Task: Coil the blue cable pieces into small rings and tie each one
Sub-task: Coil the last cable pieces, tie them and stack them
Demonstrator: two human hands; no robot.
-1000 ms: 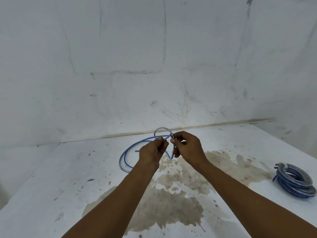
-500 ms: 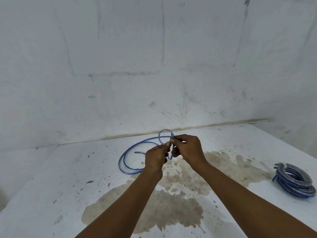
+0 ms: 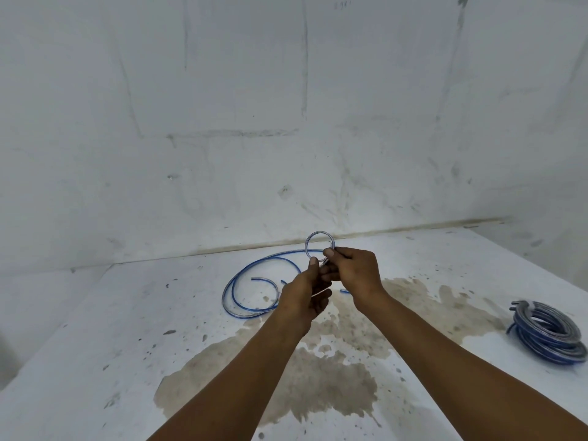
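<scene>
Beyond my hands rises a scuffed white wall (image 3: 286,122); no legible writing appears. Under them lies a white surface (image 3: 95,345) with a brown stain (image 3: 318,361). Finished coils (image 3: 550,335) sit well right of my right hand (image 3: 353,273). The blue cable (image 3: 254,281) trails left. My left hand (image 3: 305,297) and right hand both pinch its small ring (image 3: 319,245).

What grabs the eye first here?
The small cable ring held up at centre, pinched by the left hand and right hand. Behind them the loose blue cable curves over the stained surface; a coiled bundle lies far right.
</scene>
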